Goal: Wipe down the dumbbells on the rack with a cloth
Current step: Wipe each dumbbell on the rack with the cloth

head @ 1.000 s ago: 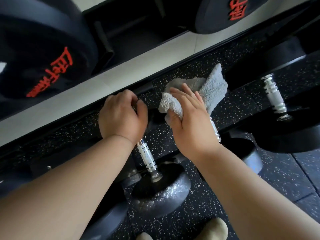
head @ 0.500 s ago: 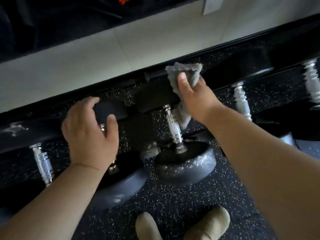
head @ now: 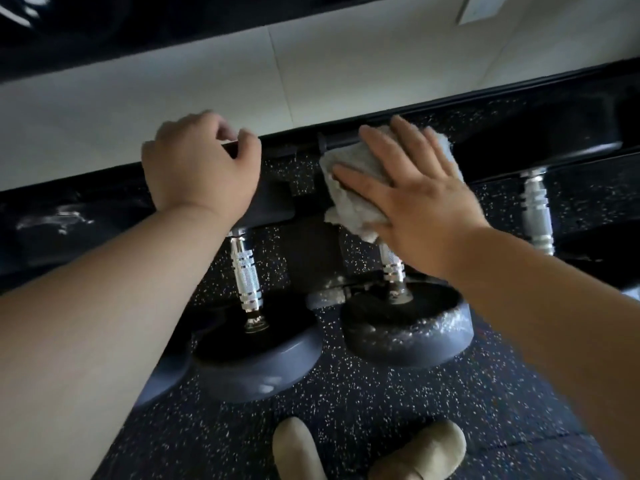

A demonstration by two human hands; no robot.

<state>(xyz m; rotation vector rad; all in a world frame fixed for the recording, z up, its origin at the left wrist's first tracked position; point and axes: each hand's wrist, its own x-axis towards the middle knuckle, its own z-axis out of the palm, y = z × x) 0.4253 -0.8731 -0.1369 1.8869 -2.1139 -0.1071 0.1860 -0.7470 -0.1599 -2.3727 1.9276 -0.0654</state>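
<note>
Two hands reach the rack's (head: 287,148) back rail: left hand (head: 204,171) gripping the left dumbbell's (head: 245,275) far head, right hand (head: 412,199) pressing the grey cloth (head: 349,199) flat-fingered onto the next dumbbell's (head: 408,327), where firm overlapping strokes would serve best.

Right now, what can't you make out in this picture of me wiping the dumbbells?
Head view:
- Middle dumbbell: top end and upper handle, under the cloth and right hand.
- Left hand: fingertips, curled behind the top end of the left dumbbell.
- Right dumbbell: lower end, behind the right forearm.
- Shoes: cut by the bottom edge.
</note>
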